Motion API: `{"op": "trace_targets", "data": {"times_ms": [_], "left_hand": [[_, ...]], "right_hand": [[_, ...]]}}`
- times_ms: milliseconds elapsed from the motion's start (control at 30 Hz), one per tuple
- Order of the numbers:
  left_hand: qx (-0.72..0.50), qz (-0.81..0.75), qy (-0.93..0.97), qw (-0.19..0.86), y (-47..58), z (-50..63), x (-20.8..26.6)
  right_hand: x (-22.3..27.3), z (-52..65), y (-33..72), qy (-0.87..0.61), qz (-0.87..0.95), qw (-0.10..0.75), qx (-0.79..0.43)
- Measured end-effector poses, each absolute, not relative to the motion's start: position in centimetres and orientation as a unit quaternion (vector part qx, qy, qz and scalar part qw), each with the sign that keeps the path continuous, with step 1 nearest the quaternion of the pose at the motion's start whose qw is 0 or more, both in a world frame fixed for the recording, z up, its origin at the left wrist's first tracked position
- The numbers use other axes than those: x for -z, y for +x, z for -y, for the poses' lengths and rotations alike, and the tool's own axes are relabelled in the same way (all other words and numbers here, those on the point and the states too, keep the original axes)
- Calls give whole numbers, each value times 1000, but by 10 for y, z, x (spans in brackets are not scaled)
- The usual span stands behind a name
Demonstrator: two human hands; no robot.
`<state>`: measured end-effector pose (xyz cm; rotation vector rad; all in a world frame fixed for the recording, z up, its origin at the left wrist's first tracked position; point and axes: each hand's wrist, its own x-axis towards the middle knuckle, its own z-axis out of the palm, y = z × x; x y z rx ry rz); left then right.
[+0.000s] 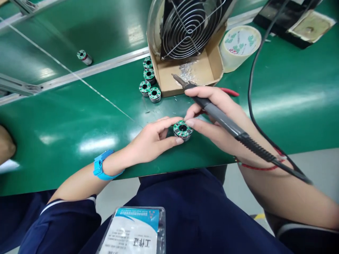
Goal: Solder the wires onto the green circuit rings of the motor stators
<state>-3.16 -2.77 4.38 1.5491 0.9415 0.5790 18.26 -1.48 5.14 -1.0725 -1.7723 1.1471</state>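
My left hand (149, 141) grips a small round motor with a green ring-shaped circuit board (182, 129) on top, thumb and forefinger on its sides. The motor sits upright at the green table's near side. My right hand (219, 120) holds a soldering iron (219, 113) along its palm, the tip pointing up and left, away from the motor. The right thumb and forefinger meet at the board's upper right edge; whether something tiny is between them, I cannot tell. A blue strap (102, 165) circles my left wrist.
Several similar motors (149, 76) stand left of a cardboard box (169, 83) holding a fan (189, 31) and cut wire bits (186, 72). A tape roll (233, 58) and red-handled tool (229, 91) lie right. The iron's cable (251, 77) loops nearby. Another person's arm (6, 144) shows left.
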Motion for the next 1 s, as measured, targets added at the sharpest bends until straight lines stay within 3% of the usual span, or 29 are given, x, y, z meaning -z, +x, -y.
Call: {"op": "trace_targets", "data": {"times_ms": [400, 1000], "left_hand": [[-252, -373, 730, 514, -31, 31, -45], [-288, -313, 742, 518, -40, 29, -28]], "right_hand": [[-57, 19, 182, -452, 709, 345, -417], [-57, 21, 176, -383, 780, 342, -359]]}}
